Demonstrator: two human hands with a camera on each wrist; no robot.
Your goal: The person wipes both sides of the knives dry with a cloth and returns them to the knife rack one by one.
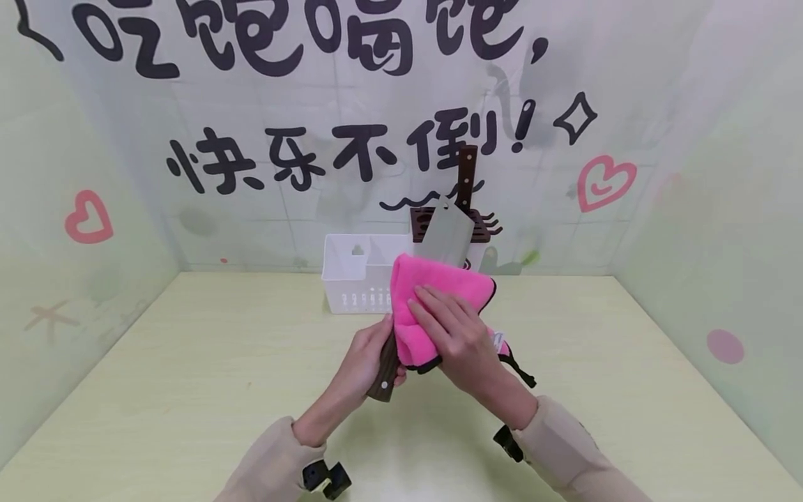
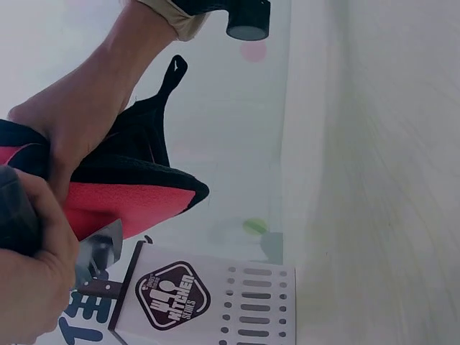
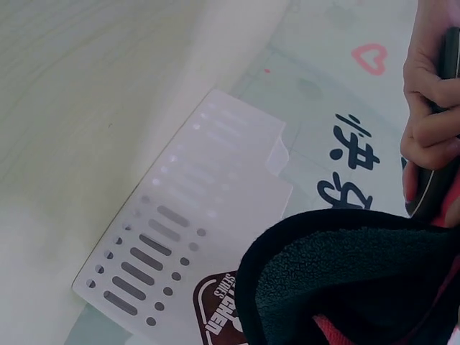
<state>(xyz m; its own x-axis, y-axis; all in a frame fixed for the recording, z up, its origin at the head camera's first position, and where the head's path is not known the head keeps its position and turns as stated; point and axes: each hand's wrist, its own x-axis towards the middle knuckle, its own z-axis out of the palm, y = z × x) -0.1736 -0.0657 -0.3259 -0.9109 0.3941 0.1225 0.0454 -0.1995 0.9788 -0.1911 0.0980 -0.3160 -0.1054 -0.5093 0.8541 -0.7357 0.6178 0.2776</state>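
My left hand (image 1: pixel 364 359) grips a cleaver by its dark wooden handle (image 1: pixel 386 369). The wide metal blade (image 1: pixel 447 233) slants up and away to the right, with a hole near its far corner. A pink towel (image 1: pixel 448 275) with black edging covers the lower part of the blade. On top of it lie the fingers of my right hand (image 1: pixel 461 341), and in the left wrist view that thumb reaches the towel's underside, so the hand holds towel and blade between. The towel's dark inner side (image 3: pixel 338 251) shows in the right wrist view.
A white slotted rack (image 1: pixel 345 289) stands at the back wall, with a printed kitchen label (image 2: pixel 172 295) on its front. A brown slotted top (image 1: pixel 423 223) sits at its right, where another knife's handle (image 1: pixel 466 178) sticks up. The pale tabletop (image 1: pixel 188 383) meets walls on three sides.
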